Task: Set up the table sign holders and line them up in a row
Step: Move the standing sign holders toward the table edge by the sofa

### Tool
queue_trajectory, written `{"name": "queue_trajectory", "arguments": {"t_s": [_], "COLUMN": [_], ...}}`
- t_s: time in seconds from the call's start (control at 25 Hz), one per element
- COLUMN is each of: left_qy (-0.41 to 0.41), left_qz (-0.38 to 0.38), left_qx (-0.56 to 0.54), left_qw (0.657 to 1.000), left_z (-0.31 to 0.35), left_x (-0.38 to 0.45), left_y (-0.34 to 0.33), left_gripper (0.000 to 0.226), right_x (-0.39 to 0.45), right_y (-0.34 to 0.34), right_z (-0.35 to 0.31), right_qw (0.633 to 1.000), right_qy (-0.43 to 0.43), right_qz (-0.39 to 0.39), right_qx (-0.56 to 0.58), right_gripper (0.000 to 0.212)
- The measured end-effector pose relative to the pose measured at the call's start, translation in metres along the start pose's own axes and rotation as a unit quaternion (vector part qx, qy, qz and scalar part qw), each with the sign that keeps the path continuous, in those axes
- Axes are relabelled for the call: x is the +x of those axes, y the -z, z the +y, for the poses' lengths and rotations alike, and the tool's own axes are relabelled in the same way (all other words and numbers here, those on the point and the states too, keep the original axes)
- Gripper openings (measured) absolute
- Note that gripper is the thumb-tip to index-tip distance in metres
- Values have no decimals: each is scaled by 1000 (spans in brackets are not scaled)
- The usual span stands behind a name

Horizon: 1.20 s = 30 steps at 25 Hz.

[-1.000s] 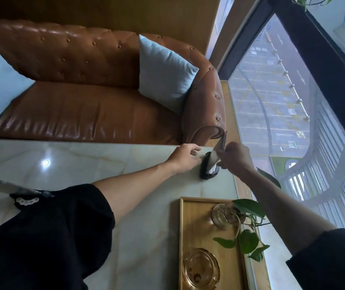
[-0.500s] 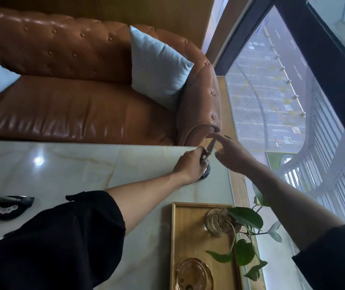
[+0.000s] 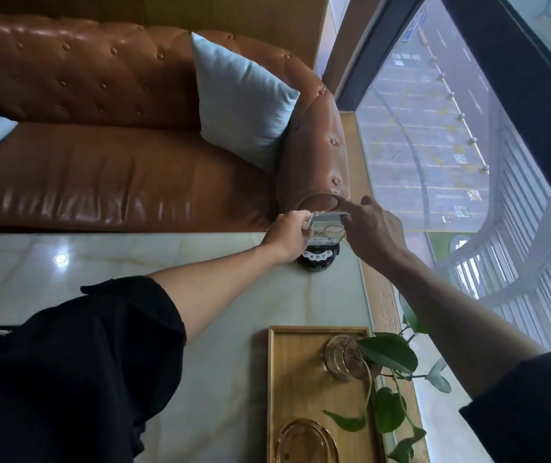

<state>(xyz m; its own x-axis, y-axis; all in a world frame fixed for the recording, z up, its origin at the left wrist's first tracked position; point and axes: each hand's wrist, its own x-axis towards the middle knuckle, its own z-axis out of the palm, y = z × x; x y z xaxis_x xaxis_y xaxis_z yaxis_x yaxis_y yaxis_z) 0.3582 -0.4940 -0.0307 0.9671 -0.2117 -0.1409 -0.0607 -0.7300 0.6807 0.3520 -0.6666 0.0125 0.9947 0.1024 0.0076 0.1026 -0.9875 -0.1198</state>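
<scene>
Here both hands (image 3: 329, 228) grip the sign holder (image 3: 325, 228): clear panel, round black base.

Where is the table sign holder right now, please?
In the head view, the table sign holder stands at the marble table's far right corner, held between the left hand and right hand, beyond the wooden tray.
</scene>
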Motion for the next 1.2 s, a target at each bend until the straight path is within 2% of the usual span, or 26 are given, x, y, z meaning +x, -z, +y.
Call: {"name": "queue_trajectory", "arguments": {"t_s": [0.16,0.36,0.52,0.56,0.64,0.72,0.84,0.92,1.0,1.08,1.12,1.2], "left_qy": [34,60,76,86,106,126,136,154,166,144,131,113], "left_qz": [-48,-150,-211,-215,-222,-232,-227,-239,-297,-338,-328,-260], "left_qx": [-76,-42,29,31,31,27,9,-11,-16,40,69,86], "left_qw": [995,986,974,972,969,964,964,959,940,929,933,955], "left_z": [-2,-30,-66,-76,-94,-112,-134,-149,-165,-179,-185,-193], "left_x": [-20,-87,-170,-191,-230,-268,-317,-344,-365,-379,-384,-392], "left_y": [19,85,137,147,163,174,183,188,191,193,191,181], "left_gripper": [33,35,37,38,41,44,48,56,68,70,64,41], "right_x": [0,-24,-66,-79,-104,-135,-186,-217,-239,-250,-253,-255], "right_y": [1,22,32,29,19,6,-8,-18,-30,-40,-45,-48], "right_z": [-4,-35,-104,-125,-167,-209,-258,-281,-300,-316,-323,-329], "right_qw": [999,996,989,986,978,959,901,877,873,889,899,913], "right_qy": [-22,-57,17,28,46,76,131,163,177,183,178,167], "right_qz": [-38,-18,-1,-16,-79,-180,-339,-381,-368,-321,-298,-270], "right_qx": [17,59,144,166,190,207,236,243,267,272,269,256], "right_gripper": [43,47,12,15,30,37,45,50,45,31,24,16]}}
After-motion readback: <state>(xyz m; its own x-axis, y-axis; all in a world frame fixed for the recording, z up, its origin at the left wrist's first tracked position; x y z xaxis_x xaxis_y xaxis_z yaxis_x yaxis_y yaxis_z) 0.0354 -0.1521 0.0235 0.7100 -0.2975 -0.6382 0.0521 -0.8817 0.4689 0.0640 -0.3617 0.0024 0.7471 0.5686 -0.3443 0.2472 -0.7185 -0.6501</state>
